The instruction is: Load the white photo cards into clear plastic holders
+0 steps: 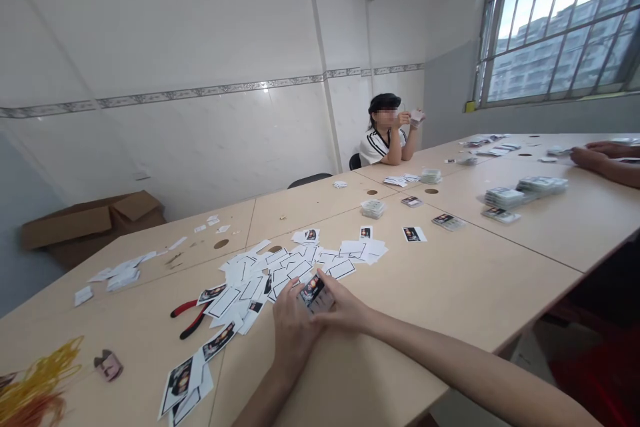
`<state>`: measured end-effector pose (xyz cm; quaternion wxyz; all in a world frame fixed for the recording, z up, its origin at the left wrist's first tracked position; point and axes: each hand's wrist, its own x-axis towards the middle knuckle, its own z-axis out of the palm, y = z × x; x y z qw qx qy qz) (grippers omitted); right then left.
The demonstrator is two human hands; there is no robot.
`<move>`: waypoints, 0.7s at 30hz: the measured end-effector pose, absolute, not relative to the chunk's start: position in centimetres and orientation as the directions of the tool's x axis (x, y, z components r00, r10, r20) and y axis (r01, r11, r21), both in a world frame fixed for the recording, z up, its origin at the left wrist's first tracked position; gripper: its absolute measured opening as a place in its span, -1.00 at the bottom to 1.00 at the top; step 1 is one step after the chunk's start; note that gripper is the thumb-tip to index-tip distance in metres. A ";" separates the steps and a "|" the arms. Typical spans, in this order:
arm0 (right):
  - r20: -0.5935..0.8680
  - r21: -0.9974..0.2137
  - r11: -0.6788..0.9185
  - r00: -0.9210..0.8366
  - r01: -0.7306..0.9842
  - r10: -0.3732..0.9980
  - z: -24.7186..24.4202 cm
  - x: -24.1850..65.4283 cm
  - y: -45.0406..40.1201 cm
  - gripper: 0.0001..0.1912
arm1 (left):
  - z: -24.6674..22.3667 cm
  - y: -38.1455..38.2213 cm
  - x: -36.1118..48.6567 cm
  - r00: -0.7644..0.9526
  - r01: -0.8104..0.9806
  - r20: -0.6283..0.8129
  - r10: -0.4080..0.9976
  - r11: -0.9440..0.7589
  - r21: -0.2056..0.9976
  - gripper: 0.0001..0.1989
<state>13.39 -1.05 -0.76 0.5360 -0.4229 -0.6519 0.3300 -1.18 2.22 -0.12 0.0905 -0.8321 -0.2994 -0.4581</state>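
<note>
Together, the left hand [294, 328] and right hand [345, 303] close on a small stack of printed cards [316, 293] at lower centre of the frame, just beside loose white paper offcuts [280, 267]. Such cards should feel light, stiff and slippery, so their edges likely give the surest pinch

Too small and blurred to read: all print on the cards [287, 272] scattered beside the red-handled pliers [189, 318]. No word, number or brand made out, only dark photos and black-outlined panels on those cards.
</note>
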 end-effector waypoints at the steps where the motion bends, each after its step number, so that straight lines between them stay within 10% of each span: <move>1: 0.435 -0.871 0.438 -0.063 0.222 0.898 -0.9 13.0 -1.3 -0.13 | -0.2 2.3 -1.2 0.427 0.577 0.816 0.391 -0.812 0.087 -0.45; 11: 0.718 -0.645 0.495 0.239 0.583 0.654 3.0 20.6 -1.7 -0.37 | -0.8 2.5 -1.5 0.639 0.551 0.593 0.491 -0.829 0.092 -0.15; 18: 0.763 -0.536 -0.017 0.493 0.844 0.419 -1.9 39.4 -2.2 -0.50 | -1.5 3.0 -1.6 0.695 0.540 0.500 0.517 -0.834 0.113 -0.47; 21: 0.708 -0.378 -0.206 0.425 0.902 0.563 -4.4 45.1 -2.5 -0.52 | -1.3 2.9 -1.7 0.671 0.556 0.507 0.541 -0.820 0.139 -0.53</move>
